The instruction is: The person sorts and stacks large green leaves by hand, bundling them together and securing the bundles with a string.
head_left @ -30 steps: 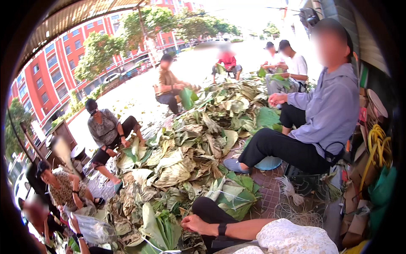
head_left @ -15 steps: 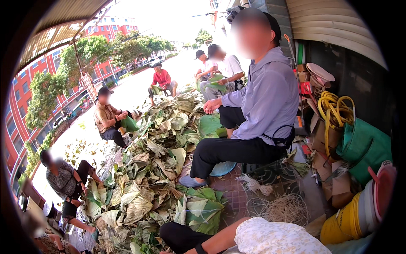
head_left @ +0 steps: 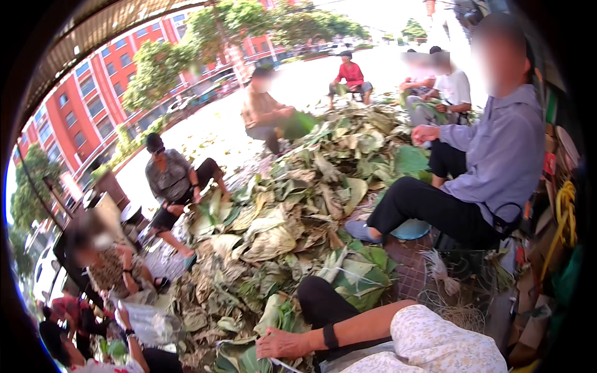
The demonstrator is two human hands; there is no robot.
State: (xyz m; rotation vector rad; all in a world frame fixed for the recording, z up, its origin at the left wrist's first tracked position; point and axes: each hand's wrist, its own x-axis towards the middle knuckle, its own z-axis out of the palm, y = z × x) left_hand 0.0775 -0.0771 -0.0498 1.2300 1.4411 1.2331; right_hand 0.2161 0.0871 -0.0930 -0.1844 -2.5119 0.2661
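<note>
My right hand reaches in from the lower right, below a black wristband and a white floral sleeve. Its fingers are curled downward, closed against green leaves at the pile's near edge. What they grip is hidden; a thin white strip runs out just beneath them. My left hand is out of sight. Close by, a tied bundle of large green leaves lies past my black-trousered knee. A broad heap of dry and green leaves spreads ahead.
A person in a lilac jacket sits on the right, near loose pale strings and a yellow hose. Several other people sit around the heap, one in a red top. Clear plastic sheeting lies at lower left.
The view has swung left, so the heap and people sit farther right in the picture. My right hand, barely in the picture before, now shows on the leaves.
</note>
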